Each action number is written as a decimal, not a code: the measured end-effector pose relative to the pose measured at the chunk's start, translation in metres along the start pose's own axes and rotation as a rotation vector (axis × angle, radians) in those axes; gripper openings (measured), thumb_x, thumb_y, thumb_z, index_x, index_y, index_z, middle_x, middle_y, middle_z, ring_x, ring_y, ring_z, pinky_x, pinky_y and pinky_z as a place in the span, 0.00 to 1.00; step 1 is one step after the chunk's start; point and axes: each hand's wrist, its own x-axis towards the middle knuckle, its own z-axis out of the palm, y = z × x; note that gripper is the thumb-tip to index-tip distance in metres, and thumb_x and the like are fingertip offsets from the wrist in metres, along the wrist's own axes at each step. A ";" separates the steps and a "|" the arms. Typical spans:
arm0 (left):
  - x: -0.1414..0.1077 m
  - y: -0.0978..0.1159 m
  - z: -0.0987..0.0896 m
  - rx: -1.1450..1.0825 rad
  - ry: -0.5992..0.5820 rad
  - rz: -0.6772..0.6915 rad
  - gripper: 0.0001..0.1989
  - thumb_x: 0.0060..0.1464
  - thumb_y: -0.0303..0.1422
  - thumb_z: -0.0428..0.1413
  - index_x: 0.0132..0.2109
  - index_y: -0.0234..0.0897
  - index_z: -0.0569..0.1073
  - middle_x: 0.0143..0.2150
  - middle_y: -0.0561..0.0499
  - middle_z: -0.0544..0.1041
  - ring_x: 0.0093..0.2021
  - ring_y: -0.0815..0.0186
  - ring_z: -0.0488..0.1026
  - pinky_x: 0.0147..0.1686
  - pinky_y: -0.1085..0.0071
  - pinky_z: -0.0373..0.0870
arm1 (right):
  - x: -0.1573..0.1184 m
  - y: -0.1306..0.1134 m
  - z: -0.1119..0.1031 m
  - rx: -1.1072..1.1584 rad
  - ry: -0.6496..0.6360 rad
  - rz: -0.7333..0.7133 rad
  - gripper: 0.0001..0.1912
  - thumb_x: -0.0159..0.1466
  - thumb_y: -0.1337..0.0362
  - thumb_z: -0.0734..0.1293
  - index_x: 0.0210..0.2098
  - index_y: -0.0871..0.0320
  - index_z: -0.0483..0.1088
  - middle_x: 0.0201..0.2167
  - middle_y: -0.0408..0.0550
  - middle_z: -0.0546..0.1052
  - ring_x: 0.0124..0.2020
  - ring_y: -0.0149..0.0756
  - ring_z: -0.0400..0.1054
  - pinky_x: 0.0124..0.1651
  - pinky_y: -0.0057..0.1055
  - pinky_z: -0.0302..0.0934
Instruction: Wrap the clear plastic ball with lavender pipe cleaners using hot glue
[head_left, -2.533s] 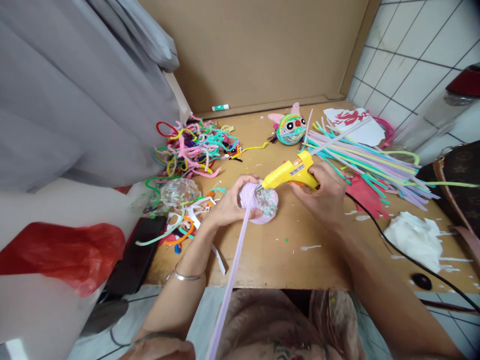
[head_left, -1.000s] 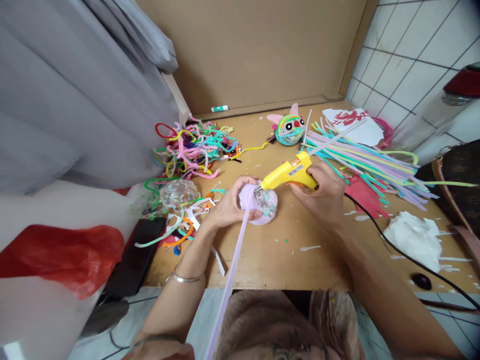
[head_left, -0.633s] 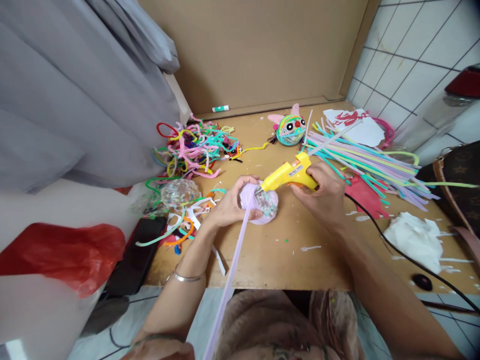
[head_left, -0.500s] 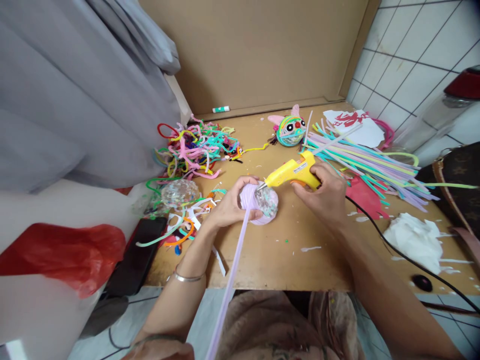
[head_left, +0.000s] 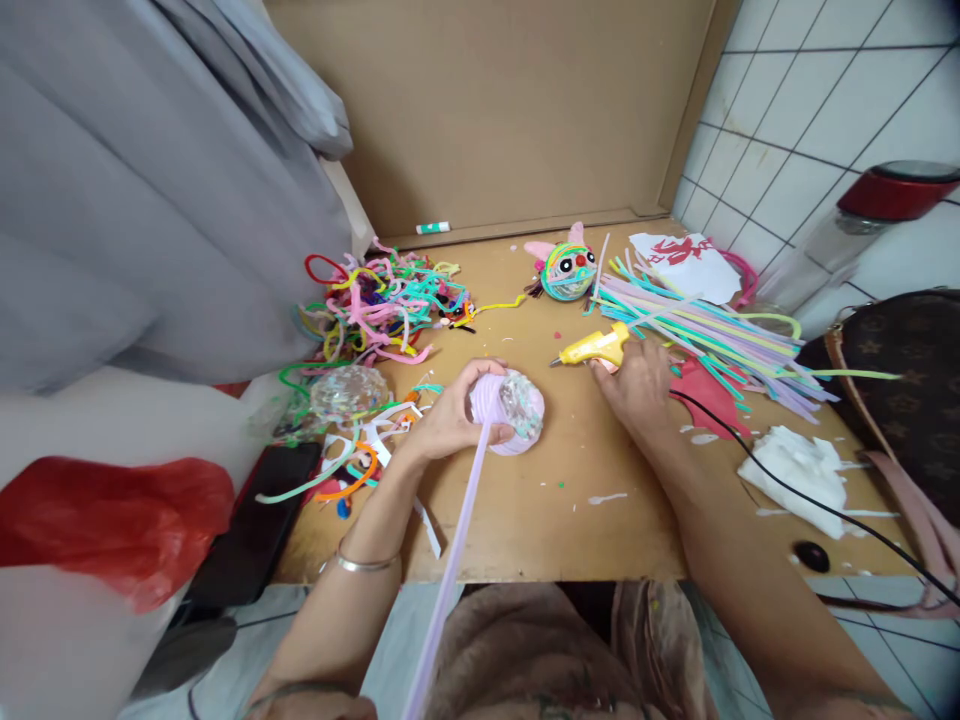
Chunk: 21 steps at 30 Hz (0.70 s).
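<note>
My left hand (head_left: 461, 408) is wrapped round a clear ball (head_left: 523, 405) partly covered in lilac pipe cleaner. From the ball a long loose lilac pipe cleaner (head_left: 460, 540) runs down toward me. My right hand (head_left: 636, 385) grips a yellow hot glue gun (head_left: 596, 347) by its handle, with the nozzle pointing left, apart from the ball. A black cord trails from the gun to the lower right. Behind stands a decorated ball with pink ears and googly eyes (head_left: 568, 268).
A tangle of coloured pipe cleaners (head_left: 390, 295) lies back left, and a bundle of straight ones (head_left: 712, 330) back right. Nearer are a second clear ball (head_left: 349, 392), paper scraps, a phone (head_left: 255, 530), crumpled tissue (head_left: 796, 475) and a brown bag (head_left: 892, 370).
The glue gun has moved away from the ball, to the right and back, lower toward the table. The left hand still holds the ball. The whole view has shifted slightly.
</note>
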 end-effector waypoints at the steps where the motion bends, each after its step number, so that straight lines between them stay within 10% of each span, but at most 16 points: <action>1: 0.000 0.000 0.000 0.001 -0.002 -0.001 0.35 0.34 0.36 0.68 0.50 0.39 0.64 0.61 0.42 0.65 0.59 0.52 0.66 0.58 0.58 0.62 | 0.000 0.002 0.002 -0.003 -0.006 -0.003 0.20 0.59 0.52 0.65 0.39 0.65 0.69 0.35 0.60 0.72 0.39 0.51 0.63 0.44 0.48 0.60; 8: 0.001 -0.002 0.000 0.023 0.005 0.001 0.36 0.34 0.37 0.69 0.51 0.39 0.64 0.60 0.43 0.66 0.58 0.52 0.67 0.57 0.58 0.64 | 0.003 -0.015 -0.018 -0.001 -0.015 -0.049 0.17 0.63 0.57 0.63 0.43 0.66 0.70 0.39 0.63 0.72 0.42 0.54 0.65 0.44 0.47 0.59; 13: 0.002 -0.004 0.000 0.044 0.008 0.043 0.35 0.35 0.37 0.68 0.52 0.38 0.65 0.56 0.45 0.70 0.57 0.51 0.68 0.57 0.58 0.65 | -0.005 -0.087 -0.085 0.354 -0.100 -0.544 0.29 0.64 0.56 0.65 0.62 0.57 0.59 0.45 0.56 0.72 0.45 0.46 0.66 0.43 0.41 0.60; 17: 0.001 -0.004 0.000 0.014 0.013 0.060 0.35 0.35 0.41 0.67 0.52 0.39 0.65 0.56 0.44 0.70 0.57 0.52 0.68 0.57 0.58 0.65 | -0.010 -0.122 -0.111 0.427 -0.103 -0.896 0.09 0.66 0.67 0.62 0.42 0.57 0.74 0.33 0.50 0.73 0.37 0.39 0.65 0.39 0.36 0.59; 21: 0.001 -0.002 0.000 0.015 0.012 0.058 0.35 0.34 0.39 0.68 0.51 0.38 0.66 0.57 0.44 0.69 0.59 0.51 0.66 0.60 0.58 0.62 | -0.016 -0.110 -0.093 0.567 0.000 -0.898 0.09 0.65 0.73 0.61 0.34 0.61 0.73 0.29 0.50 0.74 0.33 0.37 0.66 0.37 0.35 0.62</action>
